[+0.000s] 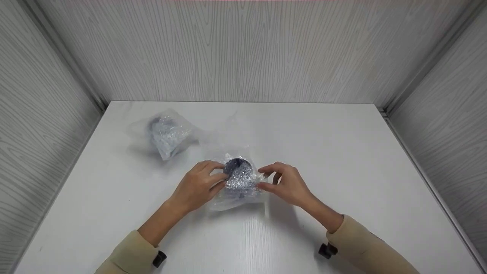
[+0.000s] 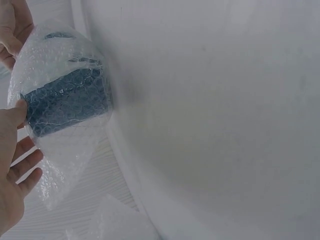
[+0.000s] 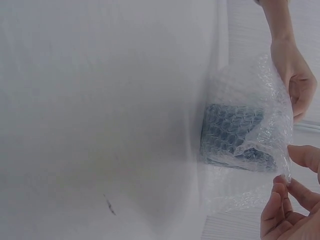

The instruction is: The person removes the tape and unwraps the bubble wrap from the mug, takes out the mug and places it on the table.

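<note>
The left hand [image 1: 199, 186] is bent around the left side of a dark can-shaped thing [image 1: 240, 179] in bubble wrap [image 1: 224, 204]; the thumb presses the wrap, and the other fingers are a little apart. The right hand [image 1: 287, 185] is half closed, its thumb and forefinger pinching the right edge of the wrap. The dark thing is between the hands, around the middle of the worktop [image 1: 327, 140]. Its long axis goes about upright, and one round end looks upward. I cannot tell if it rests on the surface. Well apart, at the far left, lies a second wrapped bundle [image 1: 167, 133]. The worktop is white and smooth. Pale grey panels [image 1: 236, 53] with wood grain stand at the far, left and right sides.
</note>
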Action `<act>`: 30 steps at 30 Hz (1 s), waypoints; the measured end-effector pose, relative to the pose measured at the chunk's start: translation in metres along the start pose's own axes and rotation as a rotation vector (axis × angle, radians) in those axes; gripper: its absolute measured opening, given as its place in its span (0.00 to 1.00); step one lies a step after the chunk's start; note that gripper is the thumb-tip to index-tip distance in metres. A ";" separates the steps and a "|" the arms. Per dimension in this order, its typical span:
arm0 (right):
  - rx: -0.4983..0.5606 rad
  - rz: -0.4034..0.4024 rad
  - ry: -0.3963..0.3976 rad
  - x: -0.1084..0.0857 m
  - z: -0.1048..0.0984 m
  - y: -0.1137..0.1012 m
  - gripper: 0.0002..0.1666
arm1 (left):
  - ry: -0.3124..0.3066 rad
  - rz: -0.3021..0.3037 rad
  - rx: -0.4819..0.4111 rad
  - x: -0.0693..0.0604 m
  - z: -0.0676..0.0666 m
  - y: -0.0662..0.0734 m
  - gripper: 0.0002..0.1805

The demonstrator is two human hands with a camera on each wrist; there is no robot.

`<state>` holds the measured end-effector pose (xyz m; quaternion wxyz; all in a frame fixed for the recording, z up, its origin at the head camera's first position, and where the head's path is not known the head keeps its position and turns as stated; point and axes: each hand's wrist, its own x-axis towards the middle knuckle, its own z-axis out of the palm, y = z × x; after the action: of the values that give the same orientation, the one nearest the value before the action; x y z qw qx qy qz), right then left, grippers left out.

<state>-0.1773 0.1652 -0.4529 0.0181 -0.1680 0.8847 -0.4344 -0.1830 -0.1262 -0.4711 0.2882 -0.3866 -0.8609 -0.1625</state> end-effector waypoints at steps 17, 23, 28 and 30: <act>0.005 -0.028 -0.008 -0.001 -0.004 -0.003 0.17 | -0.001 0.004 -0.006 0.000 -0.001 0.000 0.06; 0.007 -0.044 -0.010 -0.004 -0.005 -0.004 0.16 | -0.012 -0.003 -0.004 0.001 -0.002 0.002 0.06; -0.002 -0.065 -0.006 -0.007 -0.006 -0.007 0.15 | -0.005 0.007 -0.007 0.001 -0.002 0.001 0.06; -0.005 -0.070 -0.008 -0.009 -0.007 -0.008 0.15 | 0.001 0.013 -0.006 0.001 -0.001 0.001 0.06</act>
<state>-0.1679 0.1689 -0.4436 0.0061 -0.2006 0.8795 -0.4316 -0.1824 -0.1261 -0.4695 0.2883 -0.3930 -0.8577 -0.1636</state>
